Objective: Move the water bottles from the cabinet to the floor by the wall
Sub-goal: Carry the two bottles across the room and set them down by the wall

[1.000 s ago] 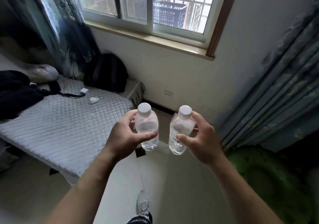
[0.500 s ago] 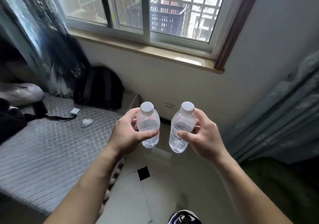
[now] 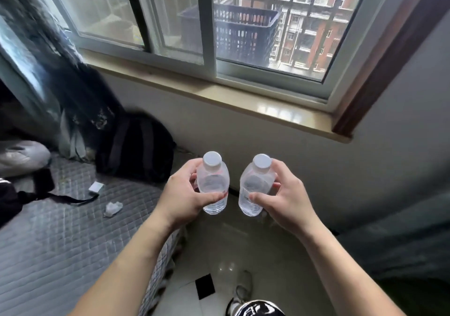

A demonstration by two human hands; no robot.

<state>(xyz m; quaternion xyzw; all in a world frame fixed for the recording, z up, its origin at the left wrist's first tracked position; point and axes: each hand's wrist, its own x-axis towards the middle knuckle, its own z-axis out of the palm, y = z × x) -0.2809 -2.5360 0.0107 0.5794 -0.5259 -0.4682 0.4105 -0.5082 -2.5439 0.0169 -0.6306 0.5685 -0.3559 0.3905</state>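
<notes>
A person holds two small water bottles out in front, above a pale tiled floor (image 3: 263, 250) and facing a white wall (image 3: 243, 143) under a beige stone window sill (image 3: 243, 101). The left hand (image 3: 187, 199) curls its fingers and thumb round the body of the first clear plastic bottle (image 3: 213, 184), which has a white screw cap. The right hand (image 3: 285, 201) grips the second clear plastic bottle (image 3: 254, 189), white-capped too, with the thumb lying across its front beside the label. The bottles hang side by side between the two hands, close together but not touching, both in the air over the floor. Each stands roughly upright, long axis vertical, cap up toward the sill and base down toward the floor; the second bottle's cap leans slightly to the right. A grey quilted mattress (image 3: 60, 237) lies at left, with a black fabric backpack (image 3: 136, 150) on its far end by the wall.
</notes>
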